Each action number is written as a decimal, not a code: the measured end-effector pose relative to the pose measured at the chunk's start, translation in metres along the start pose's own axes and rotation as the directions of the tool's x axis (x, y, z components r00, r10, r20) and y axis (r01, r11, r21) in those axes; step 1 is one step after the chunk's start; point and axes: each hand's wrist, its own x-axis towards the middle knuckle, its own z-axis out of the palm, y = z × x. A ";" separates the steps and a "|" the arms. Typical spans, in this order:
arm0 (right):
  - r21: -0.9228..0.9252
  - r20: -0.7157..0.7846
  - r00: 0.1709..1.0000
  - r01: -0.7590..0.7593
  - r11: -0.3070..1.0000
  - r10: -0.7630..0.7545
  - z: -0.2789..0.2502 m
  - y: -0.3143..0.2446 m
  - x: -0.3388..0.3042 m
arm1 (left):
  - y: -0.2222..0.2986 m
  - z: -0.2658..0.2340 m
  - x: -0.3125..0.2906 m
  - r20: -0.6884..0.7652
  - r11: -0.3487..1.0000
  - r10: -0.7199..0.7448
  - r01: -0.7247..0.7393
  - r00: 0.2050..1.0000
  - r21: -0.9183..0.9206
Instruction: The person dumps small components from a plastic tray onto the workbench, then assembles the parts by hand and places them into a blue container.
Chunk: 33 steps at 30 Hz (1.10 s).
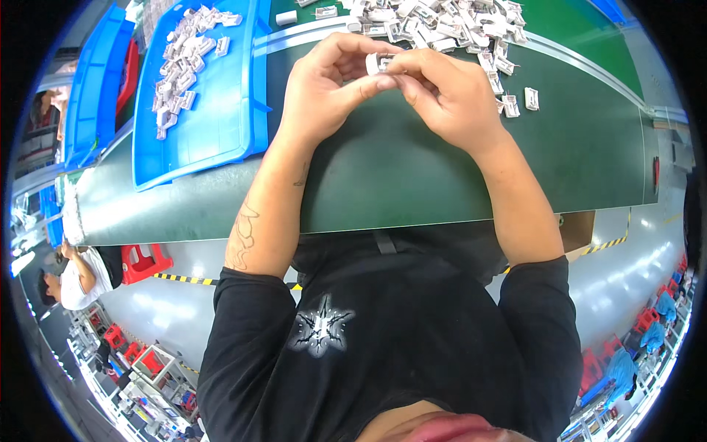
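Note:
Between my two hands, above the green work surface, is a small white plastic part (378, 63) with an open face and darker bits inside. The fingers of my left hand (324, 88) are closed around its left side, thumb below it. My right hand (451, 94) pinches at its right side with thumb and forefinger, hiding that end. Just beyond my hands lies a pile of similar white plastic parts (434, 26), and a few stray ones, such as a single white part (531, 99), lie to the right.
A blue tray (221, 140) with many white parts stands on the left of the green table (398, 177). Another blue bin (92, 88) is farther left. A metal rail (305, 32) crosses the table behind my hands. A person (81, 278) and a red stool (143, 263) are at the left.

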 end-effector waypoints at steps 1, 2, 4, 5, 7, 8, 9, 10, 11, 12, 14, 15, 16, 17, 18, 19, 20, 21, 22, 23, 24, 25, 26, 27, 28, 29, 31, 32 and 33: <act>0.017 -0.020 1.000 0.021 1.000 -0.021 -0.001 0.000 0.000 | 0.001 0.001 -0.001 0.008 0.995 0.024 -0.023 1.000 -0.096; 0.000 -0.030 0.998 0.048 0.999 -0.048 -0.002 0.000 -0.001 | 0.001 0.002 -0.002 0.014 0.980 0.048 -0.044 0.999 -0.193; 0.040 -0.006 0.999 0.053 0.998 -0.053 -0.004 0.000 -0.001 | 0.002 0.002 -0.002 0.032 0.989 0.039 -0.034 0.999 -0.147; 0.075 0.000 0.999 0.034 0.997 -0.034 -0.005 0.000 -0.001 | 0.001 0.002 -0.002 0.048 0.986 0.048 -0.040 0.998 -0.163; 0.101 0.015 0.999 0.042 0.994 -0.044 -0.006 0.000 -0.001 | 0.000 0.001 -0.002 0.064 0.983 0.056 -0.043 0.996 -0.179; 0.121 0.016 0.999 0.044 0.992 -0.046 -0.007 0.000 -0.002 | -0.001 0.001 -0.002 0.070 0.983 0.052 -0.039 0.996 -0.181; 0.122 0.017 0.999 0.042 0.992 -0.045 -0.007 0.000 -0.002 | -0.002 0.001 -0.002 0.062 0.983 0.021 -0.009 0.998 -0.182; 0.122 0.013 0.998 0.058 0.991 -0.060 -0.008 -0.001 -0.002 | -0.003 0.001 -0.002 0.077 0.982 0.047 -0.033 0.996 -0.184; 0.121 -0.012 0.998 0.063 0.991 -0.062 -0.008 -0.001 -0.002 | -0.003 0.002 -0.002 0.070 0.973 0.028 -0.012 0.997 -0.230; 0.116 0.007 0.997 0.074 0.990 -0.075 -0.008 -0.001 -0.003 | -0.004 0.002 -0.002 0.063 0.961 0.009 0.009 0.998 -0.276; 0.183 -0.047 0.999 0.018 0.983 -0.009 -0.007 -0.002 -0.004 | -0.004 0.003 -0.002 0.074 0.922 -0.053 0.078 0.996 -0.380; 0.181 -0.058 0.998 0.049 0.982 -0.039 -0.007 -0.002 -0.005 | -0.004 0.004 -0.003 0.090 0.867 -0.115 0.144 0.989 -0.477; 0.208 -0.061 0.997 -0.023 0.978 0.037 -0.006 -0.001 -0.005 | -0.004 0.005 -0.003 0.090 0.867 -0.113 0.143 0.989 -0.478; 0.239 -0.061 0.988 -0.123 0.963 0.141 -0.005 0.000 -0.006 | -0.004 0.007 -0.004 0.068 0.868 -0.124 0.142 0.990 -0.477; 0.304 -0.065 0.984 -0.140 0.942 0.167 -0.005 0.001 -0.006 | -0.004 0.009 -0.004 0.039 0.868 -0.149 0.150 0.988 -0.472; 0.294 -0.061 0.988 -0.118 0.948 0.142 -0.004 0.003 -0.005 | -0.003 0.010 -0.005 0.045 0.868 -0.137 0.142 0.990 -0.475; 0.340 -0.071 0.981 -0.144 0.929 0.178 -0.004 0.004 -0.005 | -0.003 0.012 -0.005 0.013 0.912 -0.125 0.120 0.992 -0.393; 0.385 -0.078 0.974 -0.168 0.907 0.214 -0.004 0.006 -0.004 | -0.003 0.013 -0.005 -0.017 0.947 -0.109 0.099 0.994 -0.306; 0.385 -0.079 0.974 -0.167 0.908 0.213 -0.006 0.008 -0.003 | -0.003 0.014 -0.005 -0.016 0.947 -0.108 0.098 0.994 -0.306; 0.367 -0.045 0.966 -0.222 0.903 0.255 -0.008 0.009 -0.002 | -0.003 0.014 -0.004 -0.040 0.962 -0.093 0.079 0.995 -0.260; 0.352 -0.035 0.949 -0.281 0.893 0.313 -0.010 0.010 -0.001 | -0.003 0.014 -0.003 -0.064 0.975 -0.076 0.061 0.995 -0.213; 0.348 -0.011 0.955 -0.275 0.896 0.297 -0.011 0.009 -0.001 | -0.003 0.013 -0.003 -0.064 0.975 -0.076 0.061 0.995 -0.212; 0.362 -0.046 0.950 -0.271 0.892 0.307 -0.012 0.008 -0.001 | -0.002 0.013 -0.003 -0.060 0.998 -0.052 0.049 0.997 -0.047; 0.380 -0.081 0.946 -0.262 0.887 0.314 -0.013 0.008 0.000 | -0.002 0.013 -0.003 -0.066 0.991 -0.035 0.043 0.997 0.125; 0.373 -0.084 0.943 -0.270 0.888 0.321 -0.013 0.007 -0.001 | -0.003 0.014 -0.003 -0.048 0.993 -0.030 0.036 0.998 0.115; 0.282 -0.098 0.955 -0.245 0.928 0.282 -0.012 0.007 0.000 | -0.003 0.015 -0.004 -0.068 0.987 0.003 0.008 0.998 0.161; 0.175 -0.152 0.972 -0.153 0.973 0.181 -0.007 0.008 0.001 | -0.003 0.020 -0.006 -0.084 0.979 0.034 -0.016 0.996 0.204; 0.168 -0.158 0.974 -0.136 0.976 0.163 -0.005 0.010 0.002 | -0.002 0.022 -0.007 -0.096 0.981 0.047 -0.028 0.994 0.194; 0.132 -0.151 0.972 -0.163 0.978 0.183 -0.004 0.011 0.001 | -0.002 0.024 -0.007 -0.121 0.983 0.063 -0.041 0.991 0.179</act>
